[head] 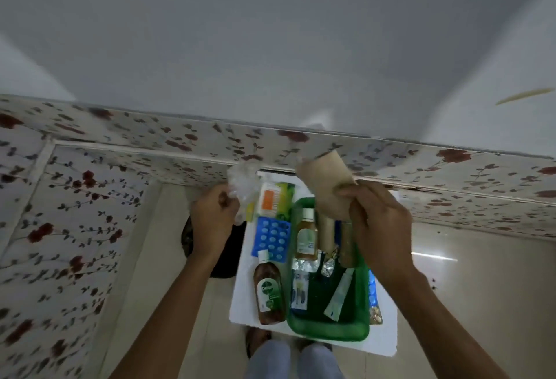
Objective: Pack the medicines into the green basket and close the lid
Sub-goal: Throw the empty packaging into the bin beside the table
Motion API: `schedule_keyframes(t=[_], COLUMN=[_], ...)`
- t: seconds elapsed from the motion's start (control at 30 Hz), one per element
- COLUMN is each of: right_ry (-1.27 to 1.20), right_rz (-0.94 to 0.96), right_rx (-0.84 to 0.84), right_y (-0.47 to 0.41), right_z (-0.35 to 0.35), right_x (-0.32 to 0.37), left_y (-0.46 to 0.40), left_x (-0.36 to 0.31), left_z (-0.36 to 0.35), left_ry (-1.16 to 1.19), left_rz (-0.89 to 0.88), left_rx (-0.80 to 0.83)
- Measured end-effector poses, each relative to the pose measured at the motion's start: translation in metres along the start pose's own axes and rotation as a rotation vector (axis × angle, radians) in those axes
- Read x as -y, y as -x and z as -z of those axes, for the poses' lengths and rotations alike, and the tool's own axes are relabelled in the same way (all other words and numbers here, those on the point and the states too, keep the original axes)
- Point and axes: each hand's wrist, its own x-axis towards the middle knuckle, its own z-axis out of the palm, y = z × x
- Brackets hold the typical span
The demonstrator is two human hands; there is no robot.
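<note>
The green basket (328, 332) stands on a white board (243, 303) on the floor. In it lie a brown bottle (307, 235), foil strips (304, 265), a white tube (338, 294), a small box (300, 290) and tan rolls (346, 241). My right hand (380, 228) is above the basket's far end, shut on a tan bandage roll (323, 178). My left hand (215, 216) is left of the board, shut on a crumpled clear plastic wrapper (242, 181). Outside the basket lie a brown antiseptic bottle (268, 288), a blue blister pack (270, 238) and an orange-green box (275, 199).
A floral-patterned wall (90, 198) runs along the left and across the back. A dark object (192, 237) sits on the floor beside the board. More blister strips (374, 297) lie right of the basket. My feet (285, 345) stand at the board's near edge.
</note>
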Motion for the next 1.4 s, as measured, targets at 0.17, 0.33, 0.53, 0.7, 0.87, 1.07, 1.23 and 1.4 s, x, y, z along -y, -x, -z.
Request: schedule_keyframes(t=[0.17,0.33,0.53,0.7,0.87,1.07,1.23,1.4], right_ry=[-0.067,-0.068,0.138,0.262,0.007,-0.04,-0.192,-0.474], right_rz=[0.122,0.058,-0.115,-0.418,-0.789,-0.692,-0.586,-0.653], right_rx=[0.164,0.678,0.739,0.827,0.915,1.033,0.912,0.609], right_y=[0.006,0.038,0.078,0.081,0.074,0.078,0.071,0.076], right_z=[-0.073,-0.19,-0.324,-0.416,-0.467,-0.436,-0.336,-0.218], right_x=[0.087,0.15,0.149,0.101,0.075,0.092,0.138,0.151], left_y=[0.018,0.024,0.006,-0.006,-0.008,-0.011,-0.01,0.015], left_x=[0.051,0.118,0.219,0.294,0.335,0.312,0.247,0.172], left_z=[0.069,0.097,0.089,0.075,0.058,0.052,0.064,0.069], left_ry=[0.274,0.569,0.563,0.549,0.592,0.603,0.643,0.616], left_rz=[0.33,0.562,0.693,0.784,0.817,0.817,0.736,0.579], left_rx=[-0.03,0.153,0.248,0.23,0.271,0.337,0.372,0.513])
